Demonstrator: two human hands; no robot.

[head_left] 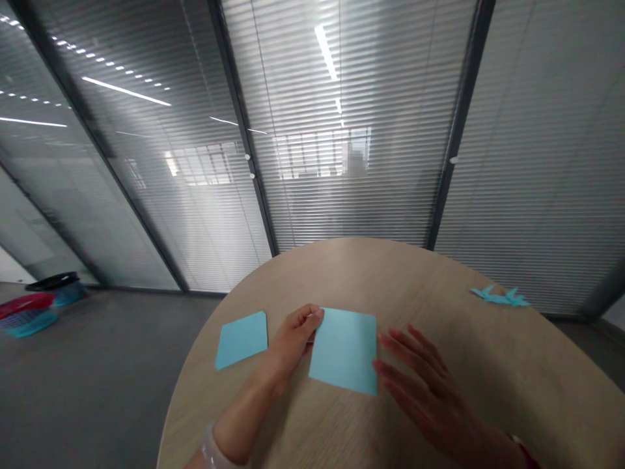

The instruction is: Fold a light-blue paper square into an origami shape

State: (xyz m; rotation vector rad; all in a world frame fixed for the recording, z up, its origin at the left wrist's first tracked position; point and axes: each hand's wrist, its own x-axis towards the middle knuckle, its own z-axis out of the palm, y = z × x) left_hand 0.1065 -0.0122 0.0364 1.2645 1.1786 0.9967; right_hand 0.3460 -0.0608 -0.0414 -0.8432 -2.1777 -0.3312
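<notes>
My left hand pinches the upper left corner of a square sheet of light blue paper, thumb on top. The sheet looks flat and unfolded, tilted a little above the table. Beside its right edge is my right hand, fingers stretched out and slightly apart, somewhat blurred; whether the fingertips touch the edge I cannot tell. A stack of blue paper lies on the table to the left of my left hand. Over at the right edge of the table sit several folded blue paper shapes with pointed tips.
The round wooden table has its curved far edge near glass panels with blinds. On the grey floor at the left stand a red and blue basket and a dark-rimmed blue one.
</notes>
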